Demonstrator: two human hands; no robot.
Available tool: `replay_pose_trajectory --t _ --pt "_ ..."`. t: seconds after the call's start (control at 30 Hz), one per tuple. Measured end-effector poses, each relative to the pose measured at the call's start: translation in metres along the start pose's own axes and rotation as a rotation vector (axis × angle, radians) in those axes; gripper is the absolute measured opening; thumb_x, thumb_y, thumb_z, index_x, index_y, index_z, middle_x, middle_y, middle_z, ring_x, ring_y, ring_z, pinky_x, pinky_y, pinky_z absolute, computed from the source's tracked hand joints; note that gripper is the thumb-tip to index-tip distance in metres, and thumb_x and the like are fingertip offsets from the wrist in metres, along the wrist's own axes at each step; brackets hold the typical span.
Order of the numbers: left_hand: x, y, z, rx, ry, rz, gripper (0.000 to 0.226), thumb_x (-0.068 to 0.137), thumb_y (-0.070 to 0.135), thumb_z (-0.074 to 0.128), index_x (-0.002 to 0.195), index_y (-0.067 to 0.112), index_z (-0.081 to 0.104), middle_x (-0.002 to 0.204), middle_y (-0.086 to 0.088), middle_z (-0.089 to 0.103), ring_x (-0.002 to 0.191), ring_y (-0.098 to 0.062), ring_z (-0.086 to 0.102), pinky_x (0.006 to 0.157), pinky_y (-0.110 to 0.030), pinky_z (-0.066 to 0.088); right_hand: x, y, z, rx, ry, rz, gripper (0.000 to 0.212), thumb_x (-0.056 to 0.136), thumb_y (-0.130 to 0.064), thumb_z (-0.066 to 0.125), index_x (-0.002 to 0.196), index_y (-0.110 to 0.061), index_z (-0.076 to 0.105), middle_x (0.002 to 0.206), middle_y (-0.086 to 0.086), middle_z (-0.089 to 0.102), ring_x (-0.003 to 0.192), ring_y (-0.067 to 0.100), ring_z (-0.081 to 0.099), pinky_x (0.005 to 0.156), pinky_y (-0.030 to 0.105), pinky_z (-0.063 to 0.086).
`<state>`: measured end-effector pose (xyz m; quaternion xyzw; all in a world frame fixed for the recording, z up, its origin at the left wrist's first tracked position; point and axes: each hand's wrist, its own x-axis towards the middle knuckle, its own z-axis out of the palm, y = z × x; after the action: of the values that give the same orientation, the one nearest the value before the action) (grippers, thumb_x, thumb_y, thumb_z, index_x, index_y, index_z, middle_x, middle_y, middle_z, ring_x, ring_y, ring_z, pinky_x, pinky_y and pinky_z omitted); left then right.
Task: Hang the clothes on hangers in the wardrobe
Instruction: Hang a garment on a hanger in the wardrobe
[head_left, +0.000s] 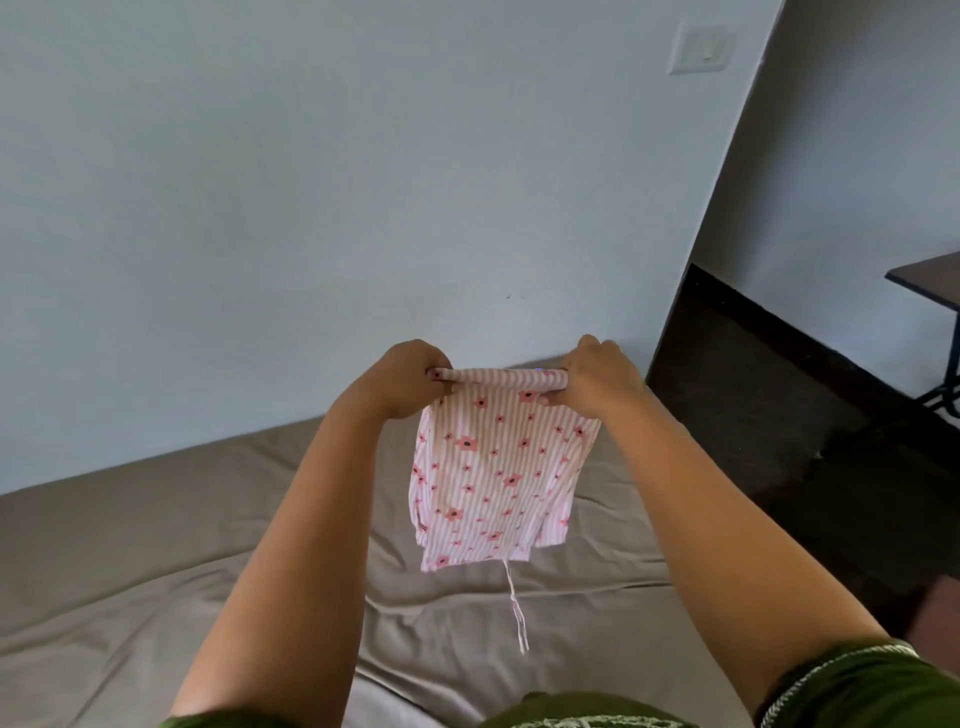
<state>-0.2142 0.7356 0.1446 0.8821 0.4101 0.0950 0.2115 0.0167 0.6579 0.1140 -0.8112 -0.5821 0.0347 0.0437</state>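
Head view: both arms stretched fwd over a bed (156, 587) w/ a taupe-grey sheet, wrinkled. Left hand (410, 376) and right hand (597, 376) hold up a small garment (493, 483), pink-and-white striped w/ red-pink flowers, in the air above the bed, not touching the sheet. Top edge of the garment looks rolled or folded over into a narrow band running between the two hands. Left grip: fingers curled tight round the left end of that band, thumb side facing the camera. Right grip: fingers likewise curled and closed round the right end. The rest of the cloth hangs down freely from the band, lower edge uneven, w/ a thin string (517, 608) dangling below it, near centre. A tiny blue bit shows at the top of the band near the right hand; can't tell what it is.

Behind: pale blue-grey wall (311, 182) w/ a switch plate (701, 49) upper right. Right side: dark floor (779, 415), dark table (930, 278) corner at the frame edge on black metal legs. Green sleeve (857, 686) w/ light trim at bottom right.
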Motion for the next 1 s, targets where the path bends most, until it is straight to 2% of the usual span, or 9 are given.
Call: replay_pose_trajectory --t 0.1,0.17,0.23,0.37,0.47,0.57,0.73,0.9,1.0 --pt "0.025 0.023 0.020 0.026 0.019 0.037 0.016 0.094 0.020 0.055 0.094 0.009 0.068 0.087 -0.003 0.055 0.087 -0.022 0.055 0.073 -0.027 0.037 0.005 0.025 -0.001 -0.192 -0.008 -0.028 0.054 0.082 -0.059 0.062 0.122 -0.023 0.062 0.145 0.007 0.031 0.132 0.034 0.027 0.100 0.040 0.031" --pt "0.043 0.040 0.036 0.004 0.041 0.082 0.014 0.094 0.022 0.056 0.099 0.016 0.068 0.094 -0.003 0.043 0.094 -0.020 0.046 0.082 -0.026 0.035 0.009 0.040 0.000 -0.067 0.009 -0.189 0.062 0.075 -0.052 0.072 0.130 -0.030 0.055 0.154 0.008 0.026 0.141 0.033 0.022 0.110 0.032 0.022" --pt "0.062 0.057 0.051 -0.010 0.056 0.132 0.013 0.093 0.023 0.057 0.099 0.020 0.068 0.096 -0.003 0.038 0.100 -0.021 0.038 0.090 -0.030 0.034 0.010 0.056 0.004 0.208 -0.049 -0.297 0.069 0.068 -0.040 0.081 0.131 -0.026 0.054 0.138 0.004 0.051 0.128 0.023 0.045 0.094 0.010 0.030" --pt "0.101 0.077 0.076 0.038 0.027 0.113 0.016 0.093 0.024 0.058 0.104 0.018 0.068 0.102 -0.002 0.035 0.104 -0.024 0.036 0.095 -0.034 0.036 0.021 0.093 0.025 0.419 -0.355 -0.242 0.030 0.088 -0.029 0.066 0.113 -0.014 0.062 0.117 0.005 0.064 0.111 0.022 0.057 0.080 0.023 0.040" --pt "0.135 0.078 0.104 0.069 0.011 0.053 0.019 0.094 0.027 0.058 0.108 0.018 0.068 0.101 -0.003 0.037 0.106 -0.027 0.040 0.096 -0.038 0.039 0.033 0.124 0.047 0.702 -0.478 -0.202 0.030 0.091 -0.032 0.063 0.113 -0.011 0.063 0.110 -0.003 0.066 0.103 0.014 0.059 0.086 0.018 0.045" --pt "0.177 0.080 0.149 -0.019 0.106 -0.049 0.021 0.093 0.026 0.059 0.110 0.017 0.067 0.104 -0.011 0.047 0.103 -0.031 0.047 0.094 -0.037 0.041 0.050 0.151 0.071 1.037 -0.578 -0.055 0.016 0.095 -0.024 0.058 0.097 -0.011 0.068 0.095 0.004 0.071 0.089 0.018 0.064 0.089 0.036 0.051" --pt "0.243 0.069 0.239 -0.320 0.060 -0.346 0.028 0.091 0.013 0.058 0.119 0.009 0.061 0.114 -0.013 0.063 0.107 -0.030 0.059 0.090 -0.030 0.042 0.081 0.194 0.122 1.462 -0.511 0.296 0.016 0.095 -0.001 0.052 0.085 -0.007 0.064 0.070 -0.001 0.070 0.067 0.012 0.064 0.069 0.027 0.052" --pt "0.295 0.005 0.357 -0.560 -0.101 -0.694 0.030 0.086 0.024 0.064 0.107 0.004 0.057 0.112 -0.031 0.062 0.106 -0.045 0.059 0.088 -0.047 0.049 0.100 0.231 0.189 1.670 -0.309 0.633 0.016 0.098 0.000 0.043 0.102 -0.001 0.058 0.093 0.013 0.064 0.084 0.022 0.062 0.077 0.032 0.053" --pt "0.321 -0.017 0.401 -0.519 -0.136 -0.770 0.046 0.093 0.029 0.055 0.129 0.002 0.044 0.130 -0.026 0.054 0.118 -0.042 0.053 0.094 -0.041 0.044 0.120 0.237 0.240 1.670 -0.164 0.799 0.018 0.097 -0.010 0.051 0.114 -0.006 0.056 0.109 0.016 0.065 0.101 0.030 0.064 0.093 0.049 0.051"
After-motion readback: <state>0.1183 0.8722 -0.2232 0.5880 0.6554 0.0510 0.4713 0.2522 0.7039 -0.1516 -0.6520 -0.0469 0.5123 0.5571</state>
